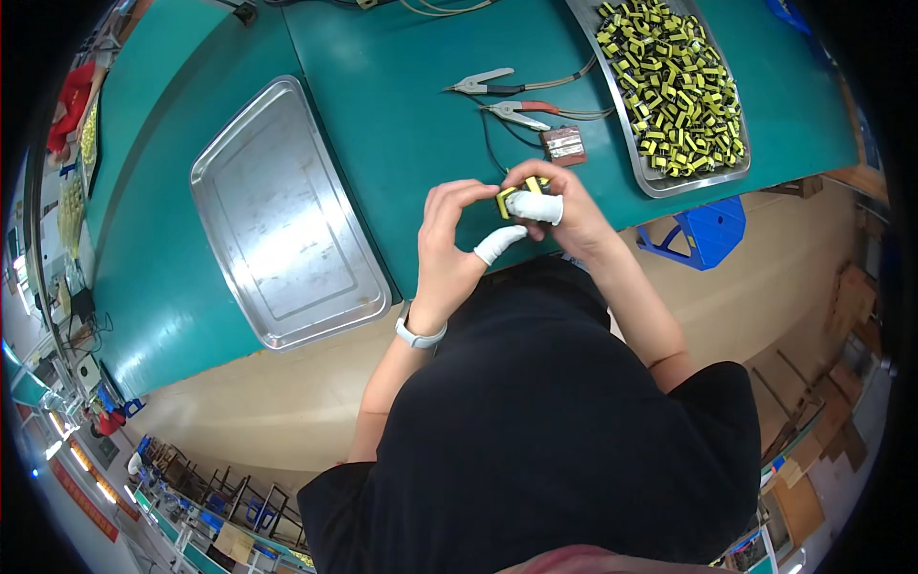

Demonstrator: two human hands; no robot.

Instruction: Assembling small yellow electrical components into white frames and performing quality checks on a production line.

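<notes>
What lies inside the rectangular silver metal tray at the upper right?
The tray holds heaped small yellow-and-black blocky components; upper ones hide lower pieces and most of its floor.

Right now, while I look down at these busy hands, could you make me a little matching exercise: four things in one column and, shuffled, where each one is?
Things
1. White finger covers
2. Blue plastic stool
3. Heap of small yellow-and-black parts
4. Metal clip with an orange-red handle

Places
A. Lying on the green tabletop
B. Worn on the left hand and the right hand
C. On the beige floor
D. In the silvery metal tray at the right

Pairs: 1-B, 2-C, 3-D, 4-A
</notes>
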